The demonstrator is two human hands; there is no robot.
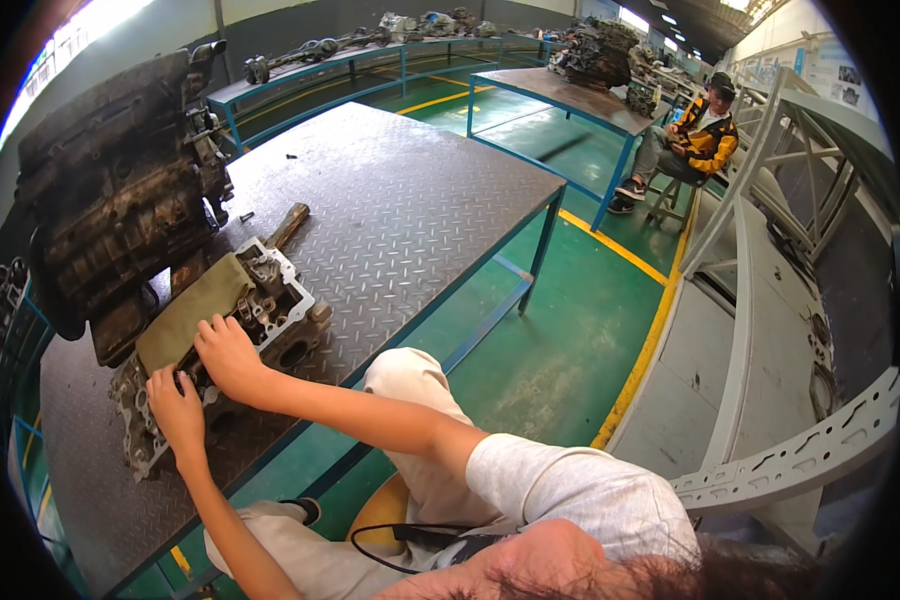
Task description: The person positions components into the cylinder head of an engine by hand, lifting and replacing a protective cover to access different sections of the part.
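A metal cylinder head (298, 300) lies on the table in front of me, with valve-train parts and ports showing at its right end. An olive cloth (192, 305) covers much of its top. My right hand (230, 358) has its fingers bent over the cloth's near edge. Beside it, my left hand (177, 408) is curled at the near side of the cylinder head. Something small and dark shows at its fingertips, too hidden to name. Just behind the cylinder head's right end, a worn wooden handle (289, 226) sticks out; its other end is hidden.
A large dirty engine block (120, 190) stands at the left of the diamond-plate table (400, 210). A small bolt (247, 217) lies near it. Further benches (560, 95) carry engine parts. A person (705, 135) sits on a stool at the far right, near a grey metal frame (740, 300).
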